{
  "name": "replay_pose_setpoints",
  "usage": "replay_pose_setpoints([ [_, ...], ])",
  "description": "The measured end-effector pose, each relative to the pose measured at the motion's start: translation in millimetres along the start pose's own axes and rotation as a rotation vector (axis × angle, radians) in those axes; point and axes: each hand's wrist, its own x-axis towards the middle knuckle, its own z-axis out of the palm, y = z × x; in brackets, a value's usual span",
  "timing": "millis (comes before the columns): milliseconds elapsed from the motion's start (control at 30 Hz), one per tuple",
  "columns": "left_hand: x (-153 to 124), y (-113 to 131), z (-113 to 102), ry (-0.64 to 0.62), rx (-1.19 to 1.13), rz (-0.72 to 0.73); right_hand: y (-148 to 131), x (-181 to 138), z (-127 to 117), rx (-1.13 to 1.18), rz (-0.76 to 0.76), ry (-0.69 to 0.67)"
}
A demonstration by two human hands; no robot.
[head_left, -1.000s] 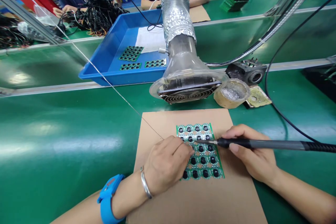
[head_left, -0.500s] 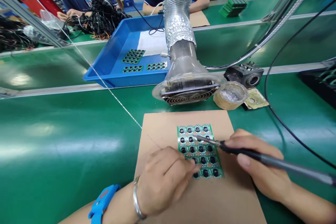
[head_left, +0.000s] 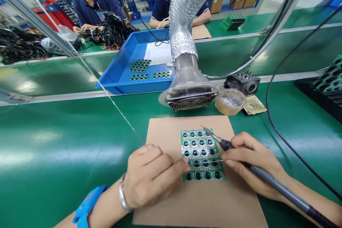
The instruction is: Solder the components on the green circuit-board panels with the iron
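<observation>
Pulled left since the earlier frame, the left hand [head_left: 153, 174] pinches thin wire [head_left: 211, 162] running to the right hand [head_left: 255, 160], closed around a soldering iron [head_left: 279, 188] pointing far-left. Flat on cardboard [head_left: 203, 205], the circuit-board panel [head_left: 203, 152], long axis near-to-far, looks light, stiff, best edge-held.

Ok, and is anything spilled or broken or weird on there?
Nothing looks clearly spilled or broken. The messiest bit is the black cables at the upper left, lying in a tangled heap. The yellowish sponge looks blotchy. The circuit board panel seems to lie flat on the cardboard.
</observation>
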Motion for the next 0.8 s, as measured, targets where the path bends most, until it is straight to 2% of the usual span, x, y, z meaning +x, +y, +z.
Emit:
replay_pose_setpoints([
  [67, -5, 10, 10, -0.06, -0.192, -0.124, 7, 2, -5, 0.027, 0.022, 0.027],
  [133, -12, 27, 26, -0.221, -0.492, -0.211, 14, 1, -6, 0.054, 0.096, 0.094],
  [200, -18, 40, 39, -0.256, -0.666, -0.137, 21, -4, -3, 0.102, 0.221, 0.203],
  [300, -18, 43, 42, -0.155, -0.494, -0.202, 32, -14, 4, 0.254, 0.362, 0.327],
  [433, -12, 26, 29, -0.059, -0.294, -0.318, 38, -19, 7, 0.348, 0.399, 0.36],
  [600, -17, 20, 32, -0.069, -0.226, -0.335, 34, -15, 5, 0.232, 0.36, 0.368],
  [800, -20, 24, 36, -0.085, -0.219, -0.341, 31, -12, 4, 0.167, 0.293, 0.298],
])
